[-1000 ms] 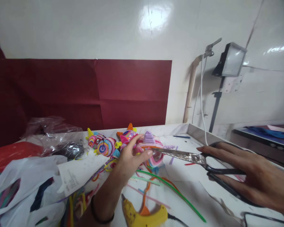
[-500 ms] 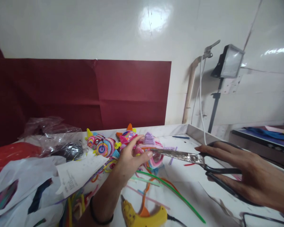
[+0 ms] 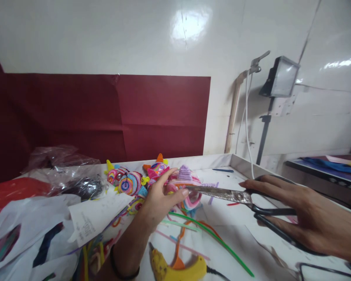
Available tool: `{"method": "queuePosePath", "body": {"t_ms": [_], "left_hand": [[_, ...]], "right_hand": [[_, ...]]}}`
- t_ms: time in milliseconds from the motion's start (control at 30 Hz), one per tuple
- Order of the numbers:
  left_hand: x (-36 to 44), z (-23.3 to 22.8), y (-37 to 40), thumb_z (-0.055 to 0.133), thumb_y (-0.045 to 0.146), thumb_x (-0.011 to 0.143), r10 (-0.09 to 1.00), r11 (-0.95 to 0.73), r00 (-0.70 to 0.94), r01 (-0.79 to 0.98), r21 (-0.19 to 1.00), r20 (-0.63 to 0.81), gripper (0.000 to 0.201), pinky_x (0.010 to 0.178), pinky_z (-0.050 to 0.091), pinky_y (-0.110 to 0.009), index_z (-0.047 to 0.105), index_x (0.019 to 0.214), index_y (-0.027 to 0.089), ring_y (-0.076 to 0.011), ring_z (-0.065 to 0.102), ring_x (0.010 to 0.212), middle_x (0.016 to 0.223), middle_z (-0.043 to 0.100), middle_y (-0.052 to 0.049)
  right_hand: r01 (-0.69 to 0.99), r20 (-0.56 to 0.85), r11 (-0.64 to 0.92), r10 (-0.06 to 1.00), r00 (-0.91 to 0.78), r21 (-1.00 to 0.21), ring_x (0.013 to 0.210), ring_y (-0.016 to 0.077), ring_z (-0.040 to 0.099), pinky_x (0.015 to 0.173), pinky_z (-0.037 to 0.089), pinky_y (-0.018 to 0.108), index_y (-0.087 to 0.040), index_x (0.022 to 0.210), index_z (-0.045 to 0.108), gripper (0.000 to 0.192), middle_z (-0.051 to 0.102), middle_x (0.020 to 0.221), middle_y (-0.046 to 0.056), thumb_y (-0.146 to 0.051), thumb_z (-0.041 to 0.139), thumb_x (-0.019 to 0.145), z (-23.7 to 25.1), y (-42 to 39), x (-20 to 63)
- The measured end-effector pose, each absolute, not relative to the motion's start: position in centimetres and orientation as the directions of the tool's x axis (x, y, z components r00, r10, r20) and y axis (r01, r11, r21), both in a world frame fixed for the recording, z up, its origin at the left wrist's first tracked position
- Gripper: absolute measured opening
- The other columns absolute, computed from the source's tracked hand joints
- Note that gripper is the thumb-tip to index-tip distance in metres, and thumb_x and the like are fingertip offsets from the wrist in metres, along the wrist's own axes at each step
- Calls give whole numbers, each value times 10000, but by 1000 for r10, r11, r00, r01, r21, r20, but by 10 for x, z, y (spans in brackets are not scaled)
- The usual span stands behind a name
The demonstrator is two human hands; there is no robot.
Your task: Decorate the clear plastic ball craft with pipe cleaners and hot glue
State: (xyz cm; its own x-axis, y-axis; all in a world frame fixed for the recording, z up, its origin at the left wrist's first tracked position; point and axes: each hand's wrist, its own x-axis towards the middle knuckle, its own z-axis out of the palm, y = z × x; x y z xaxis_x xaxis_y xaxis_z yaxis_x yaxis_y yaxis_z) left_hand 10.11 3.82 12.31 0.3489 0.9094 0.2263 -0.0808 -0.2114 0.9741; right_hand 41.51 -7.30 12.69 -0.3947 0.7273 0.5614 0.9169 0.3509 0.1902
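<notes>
A pink, purple and orange pipe-cleaner figure is held between the thumb and fingers of my left hand. A small striped purple peak stands up on its top, and a rounded pink loop hangs below. My right hand has its fingers through the black handles of a pair of scissors. The worn metal blades point left, with their tips at my left thumb and against the figure. They look closed or nearly so. Part of the figure is hidden behind my left hand and the blades.
Finished-looking colourful pipe-cleaner figures lie left of my left hand. In front are a yellow glue gun and a green pipe cleaner. Plastic bags and a paper slip cover the left side. A lamp stands at the right.
Hardly anything differs. The view has shifted very slightly, and both hands keep the same hold on the figure and the scissors.
</notes>
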Motion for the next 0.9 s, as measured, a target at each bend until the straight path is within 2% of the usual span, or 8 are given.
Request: {"method": "queuePosePath", "body": {"t_ms": [133,333,467,633,900], "left_hand": [[100,119,41,829,326,694,904,-223,353,-92,971,241,756,1001,495,-343,567,1393,208,-263,618,1195,1372,637,-95],[99,116,43,852,363,671,900,-210,376,-69,975,220,813,962,522,-365,558,1417,228,-243,670,1053,1290,676,-101],[98,115,43,841,373,687,901,-220,381,-14,975,208,852,934,524,-358,514,1461,228,-225,670,995,1175,706,-91],[98,116,42,836,389,685,895,-197,409,9,980,176,920,833,528,-322,456,1502,205,-184,650,864,1035,703,-69],[99,116,43,829,382,685,901,-214,395,45,976,179,917,744,493,-280,458,1503,200,-141,581,781,988,680,-59]], "right_hand": [[920,571,346,724,-388,186,1132,360,704,848,636,536,-305,1443,504,535,683,1339,150,-475,505,936,129,-72,412],[889,513,409,728,-455,207,1177,350,679,838,652,480,-282,1427,523,528,702,1316,128,-453,552,928,145,-72,404],[871,517,456,709,-479,182,1056,329,744,762,673,423,-250,1370,582,489,742,1225,142,-443,579,921,155,-73,399],[858,533,488,689,-492,161,1004,302,759,733,672,407,-277,1396,559,505,730,1222,136,-434,583,917,160,-74,399],[845,542,511,670,-507,160,904,269,773,673,663,360,-284,1345,609,458,754,1128,112,-459,594,922,165,-73,397]]}}
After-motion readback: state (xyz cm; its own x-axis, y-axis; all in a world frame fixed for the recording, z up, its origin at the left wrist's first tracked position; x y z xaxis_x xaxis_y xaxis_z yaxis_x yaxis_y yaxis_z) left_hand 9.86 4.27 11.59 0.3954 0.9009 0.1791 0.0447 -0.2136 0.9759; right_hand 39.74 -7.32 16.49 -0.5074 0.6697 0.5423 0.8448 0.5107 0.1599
